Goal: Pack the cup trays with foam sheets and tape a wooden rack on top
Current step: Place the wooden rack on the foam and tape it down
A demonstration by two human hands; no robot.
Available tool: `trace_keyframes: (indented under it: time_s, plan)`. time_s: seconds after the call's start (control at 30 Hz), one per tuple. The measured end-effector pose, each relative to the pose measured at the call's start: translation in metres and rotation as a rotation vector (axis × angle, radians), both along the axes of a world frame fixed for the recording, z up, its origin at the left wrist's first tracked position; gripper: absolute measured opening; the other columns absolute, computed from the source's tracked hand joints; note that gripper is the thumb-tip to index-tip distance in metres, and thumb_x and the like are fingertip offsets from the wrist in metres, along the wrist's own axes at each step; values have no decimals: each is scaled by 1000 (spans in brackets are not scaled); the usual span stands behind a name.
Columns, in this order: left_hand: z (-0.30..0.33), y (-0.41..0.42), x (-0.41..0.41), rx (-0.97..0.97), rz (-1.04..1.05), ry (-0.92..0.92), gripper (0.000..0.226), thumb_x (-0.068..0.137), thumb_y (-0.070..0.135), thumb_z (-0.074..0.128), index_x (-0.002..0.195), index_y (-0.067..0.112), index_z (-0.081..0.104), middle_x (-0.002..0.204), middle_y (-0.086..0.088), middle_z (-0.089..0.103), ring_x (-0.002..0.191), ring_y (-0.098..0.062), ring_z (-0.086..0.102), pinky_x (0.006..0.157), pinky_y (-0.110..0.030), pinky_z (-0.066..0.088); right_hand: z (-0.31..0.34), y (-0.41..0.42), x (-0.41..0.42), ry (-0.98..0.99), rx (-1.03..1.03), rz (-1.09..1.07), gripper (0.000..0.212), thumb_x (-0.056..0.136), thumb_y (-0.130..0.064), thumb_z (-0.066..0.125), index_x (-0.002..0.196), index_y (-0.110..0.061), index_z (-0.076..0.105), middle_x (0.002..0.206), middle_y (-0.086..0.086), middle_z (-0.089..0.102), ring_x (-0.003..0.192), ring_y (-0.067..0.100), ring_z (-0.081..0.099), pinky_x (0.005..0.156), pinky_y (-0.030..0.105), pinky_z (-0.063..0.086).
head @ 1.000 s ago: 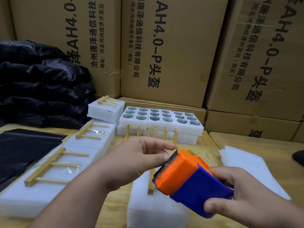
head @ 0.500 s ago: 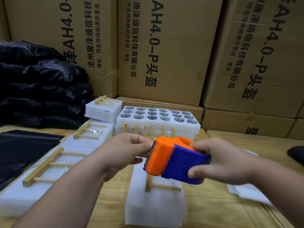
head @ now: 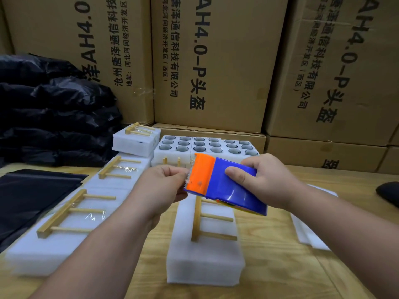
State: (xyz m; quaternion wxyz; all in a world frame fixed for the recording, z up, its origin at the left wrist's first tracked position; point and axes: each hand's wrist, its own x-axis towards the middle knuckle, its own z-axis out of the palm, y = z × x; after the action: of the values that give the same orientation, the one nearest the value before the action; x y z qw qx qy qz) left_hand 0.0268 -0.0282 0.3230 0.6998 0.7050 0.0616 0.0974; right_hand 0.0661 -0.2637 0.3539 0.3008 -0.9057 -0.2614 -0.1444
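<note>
Gripping an orange-and-blue plastic tape dispenser (head: 224, 186), right hand (head: 267, 180) steadies it; left hand (head: 164, 186) seemingly pinches tape. Near white foam-wrapped pack (head: 205, 255) bears an untaped wooden rack (head: 207, 221); left packs (head: 71, 216) look finished.

dim even indoor light, soft motion blur, wide-angle edge distortion

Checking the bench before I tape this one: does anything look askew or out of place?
Nothing stands out. The rack lies flat and roughly centred on the foam pack, untaped. The right hand holds the tape dispenser above it; the left hand pinches at its orange end.
</note>
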Motion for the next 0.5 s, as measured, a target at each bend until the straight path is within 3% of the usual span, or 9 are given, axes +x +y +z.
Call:
trace_keyframes:
  time_s: [0.13,0.27,0.4,0.5]
  plan:
    - [-4,0,0,1,10,-61,18,98,19,68,83,14,77,76,-3,78,70,-9,70,75,-31,63,3,-10,0,15,16,4,69,72,-82,48,60,-14,54,53,-8,48,48,8,42,52,32,35]
    - [-1,16,4,-106,94,-100,16,98,13,67,83,10,72,65,1,70,64,-10,70,64,-27,62,6,-25,2,-23,-26,-9,74,70,-80,49,66,-8,62,62,8,59,52,16,49,52,38,40]
    - [1,44,4,-124,121,-106,13,97,12,68,86,7,70,64,-1,67,57,-9,65,59,-26,61,4,-53,5,-2,-38,-43,73,68,-80,51,65,-7,63,62,9,60,49,10,46,48,24,35]
    - [-7,57,5,-140,109,-62,13,97,12,68,87,5,70,63,1,68,52,-8,62,54,-24,58,6,-66,8,55,-47,-45,67,67,-80,52,64,-14,67,61,5,65,50,10,52,49,23,38]
